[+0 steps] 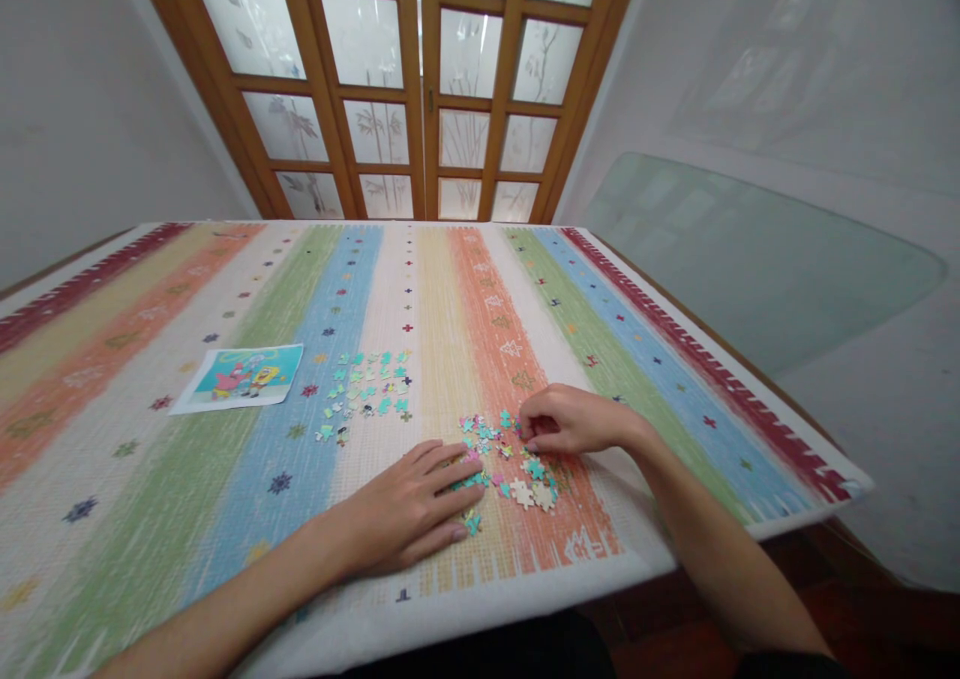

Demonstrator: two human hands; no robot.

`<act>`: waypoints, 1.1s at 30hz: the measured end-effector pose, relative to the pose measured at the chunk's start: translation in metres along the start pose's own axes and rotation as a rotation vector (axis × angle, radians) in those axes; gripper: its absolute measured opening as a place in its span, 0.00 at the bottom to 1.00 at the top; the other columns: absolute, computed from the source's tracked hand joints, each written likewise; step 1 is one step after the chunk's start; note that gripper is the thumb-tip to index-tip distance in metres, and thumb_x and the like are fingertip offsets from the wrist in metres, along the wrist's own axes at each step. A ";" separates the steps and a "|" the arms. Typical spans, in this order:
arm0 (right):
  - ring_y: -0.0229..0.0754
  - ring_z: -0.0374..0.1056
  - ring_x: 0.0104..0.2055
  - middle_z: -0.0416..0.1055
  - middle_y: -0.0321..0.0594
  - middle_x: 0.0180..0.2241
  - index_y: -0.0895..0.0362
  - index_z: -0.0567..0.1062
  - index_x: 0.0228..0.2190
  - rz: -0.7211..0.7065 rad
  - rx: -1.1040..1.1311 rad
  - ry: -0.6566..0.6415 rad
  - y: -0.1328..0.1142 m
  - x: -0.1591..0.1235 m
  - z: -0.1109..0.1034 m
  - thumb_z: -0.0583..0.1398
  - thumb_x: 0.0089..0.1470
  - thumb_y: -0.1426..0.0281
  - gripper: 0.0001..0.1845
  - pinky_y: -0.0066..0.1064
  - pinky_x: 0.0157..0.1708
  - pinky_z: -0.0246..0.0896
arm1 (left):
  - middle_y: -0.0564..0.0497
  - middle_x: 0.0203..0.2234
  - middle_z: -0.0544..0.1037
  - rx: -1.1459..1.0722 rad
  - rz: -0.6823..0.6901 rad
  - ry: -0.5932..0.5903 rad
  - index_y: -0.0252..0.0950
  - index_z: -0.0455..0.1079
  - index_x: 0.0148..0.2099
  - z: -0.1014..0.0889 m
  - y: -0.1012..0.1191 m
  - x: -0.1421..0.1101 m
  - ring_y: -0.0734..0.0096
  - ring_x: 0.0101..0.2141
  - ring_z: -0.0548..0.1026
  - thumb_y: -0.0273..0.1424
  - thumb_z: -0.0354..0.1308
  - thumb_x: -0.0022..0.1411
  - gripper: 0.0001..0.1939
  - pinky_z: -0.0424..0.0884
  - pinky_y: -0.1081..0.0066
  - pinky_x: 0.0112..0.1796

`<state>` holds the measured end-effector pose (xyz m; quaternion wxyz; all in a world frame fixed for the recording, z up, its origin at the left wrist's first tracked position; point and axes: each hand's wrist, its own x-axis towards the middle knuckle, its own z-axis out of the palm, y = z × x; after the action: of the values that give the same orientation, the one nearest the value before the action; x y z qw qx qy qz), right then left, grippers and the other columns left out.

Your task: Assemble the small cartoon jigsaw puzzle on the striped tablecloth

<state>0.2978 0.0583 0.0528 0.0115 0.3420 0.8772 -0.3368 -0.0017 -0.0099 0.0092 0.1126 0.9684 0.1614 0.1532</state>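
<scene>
A loose heap of jigsaw puzzle pieces [534,469], mostly teal with some pink and yellow, lies near the front of the table. Some show their pale backs. Flat at the heap's left side rests my left hand [420,504], fingers stretched out and touching several pieces. My right hand [574,421] is at the heap's upper right edge, its fingers curled into a pinch; whatever lies between the fingertips is hidden. To the left, spaced-out puzzle pieces [369,384] are laid in rough rows. Beyond them lies a picture sheet [241,377] with cartoon figures on a teal background.
A striped, patterned cloth [300,489] covers the table. Wooden doors [420,89] with frosted panes stand beyond its far edge. At the right, a pale glass-like panel [750,259] is against the wall. The table's front edge runs just below my hands.
</scene>
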 end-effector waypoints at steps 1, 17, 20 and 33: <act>0.34 0.63 0.26 0.69 0.33 0.24 0.60 0.78 0.31 -0.023 0.027 -0.028 0.000 0.000 0.000 0.66 0.54 0.73 0.02 0.25 0.28 0.55 | 0.41 0.61 0.71 -0.002 0.001 0.000 0.36 0.66 0.62 0.000 0.000 0.000 0.49 0.61 0.66 0.35 0.50 0.75 0.18 0.65 0.48 0.60; 0.34 0.61 0.27 0.67 0.32 0.25 0.58 0.72 0.29 0.003 0.073 0.012 0.000 0.002 0.004 0.66 0.57 0.69 0.09 0.26 0.28 0.53 | 0.42 0.61 0.71 0.025 0.012 0.012 0.37 0.66 0.62 -0.001 -0.001 0.000 0.51 0.61 0.67 0.34 0.51 0.75 0.17 0.64 0.50 0.60; 0.34 0.62 0.27 0.68 0.33 0.25 0.59 0.73 0.31 -0.007 0.076 0.021 0.001 0.002 0.004 0.63 0.60 0.69 0.07 0.26 0.28 0.53 | 0.42 0.60 0.72 0.017 0.014 0.028 0.37 0.67 0.62 -0.001 -0.001 -0.001 0.52 0.60 0.67 0.33 0.52 0.74 0.17 0.64 0.51 0.60; 0.36 0.65 0.32 0.71 0.37 0.30 0.59 0.76 0.34 -0.042 -0.016 0.062 0.004 -0.004 0.000 0.64 0.56 0.76 0.02 0.27 0.33 0.58 | 0.41 0.61 0.71 0.019 0.017 -0.005 0.34 0.67 0.61 0.001 -0.001 -0.001 0.49 0.60 0.67 0.34 0.49 0.75 0.17 0.66 0.48 0.59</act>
<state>0.3036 0.0583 0.0512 -0.0202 0.3337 0.8867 -0.3193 -0.0027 -0.0092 0.0081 0.1025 0.9712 0.1542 0.1502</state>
